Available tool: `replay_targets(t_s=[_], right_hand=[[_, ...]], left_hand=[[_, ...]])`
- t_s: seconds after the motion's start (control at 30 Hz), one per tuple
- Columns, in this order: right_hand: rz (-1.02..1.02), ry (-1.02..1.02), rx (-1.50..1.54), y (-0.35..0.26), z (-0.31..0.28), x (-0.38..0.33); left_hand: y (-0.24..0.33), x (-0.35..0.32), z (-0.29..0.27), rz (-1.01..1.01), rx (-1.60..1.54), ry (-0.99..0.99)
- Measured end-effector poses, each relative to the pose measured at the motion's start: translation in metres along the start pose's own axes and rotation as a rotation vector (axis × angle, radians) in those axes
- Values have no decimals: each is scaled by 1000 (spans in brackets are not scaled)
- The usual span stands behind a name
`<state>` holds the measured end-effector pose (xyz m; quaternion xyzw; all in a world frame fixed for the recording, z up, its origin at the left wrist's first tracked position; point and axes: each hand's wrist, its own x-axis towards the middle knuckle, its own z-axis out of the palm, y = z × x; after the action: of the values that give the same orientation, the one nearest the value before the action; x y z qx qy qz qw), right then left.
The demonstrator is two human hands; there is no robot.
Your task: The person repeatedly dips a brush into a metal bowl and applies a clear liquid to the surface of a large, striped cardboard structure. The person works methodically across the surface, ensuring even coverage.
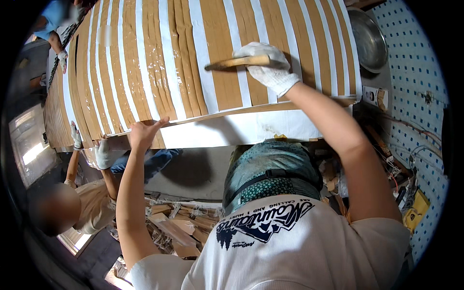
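Observation:
My right hand point(270, 67) is in a white glove and closed around a tapered wooden-handled tool point(229, 63). Its thin dark end points left, and the glove hides part of it. The tool is over a broad surface of brown strips point(222, 82) alternating with white bands. Bare, my left hand point(142, 134) grips the near edge of these strips, its thumb stretched right along the edge and its other fingers partly hidden. Between the hands and farther left, the brown strips look wet and shiny.
At left, a co-worker's gloved hands point(102, 153) are at the same edge; another person's gloved hand point(63, 62) shows at far left. A metal basin point(368, 41) stands at right beside a blue-dotted wall point(411, 58). Wood scraps point(179, 227) lie on the floor below.

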<state>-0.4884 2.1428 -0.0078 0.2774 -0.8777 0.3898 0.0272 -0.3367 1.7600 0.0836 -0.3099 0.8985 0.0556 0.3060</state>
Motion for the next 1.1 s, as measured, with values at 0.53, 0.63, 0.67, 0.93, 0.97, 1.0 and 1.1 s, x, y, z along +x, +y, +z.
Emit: replay_targets(t_s=[0.53, 0.63, 0.67, 0.93, 0.97, 1.0, 1.1], right_hand=[[252, -188, -107, 49, -20, 153], [121, 17, -168, 91, -14, 239], [77, 66, -193, 108, -9, 268], [257, 140, -411, 202, -14, 449], [247, 204, -399, 207, -11, 460], [237, 267, -387, 212, -9, 468], [210, 421, -417, 226, -6, 487]], left_hand=[[1, 0, 13, -75, 77, 155], [-5, -5, 12, -95, 7, 62], [-4, -9, 10, -140, -75, 41], [-14, -4, 23, -196, 22, 20], [-12, -4, 23, -202, 95, 8], [-12, -1, 22, -215, 108, -16], [-14, 5, 20, -246, 115, -85]])
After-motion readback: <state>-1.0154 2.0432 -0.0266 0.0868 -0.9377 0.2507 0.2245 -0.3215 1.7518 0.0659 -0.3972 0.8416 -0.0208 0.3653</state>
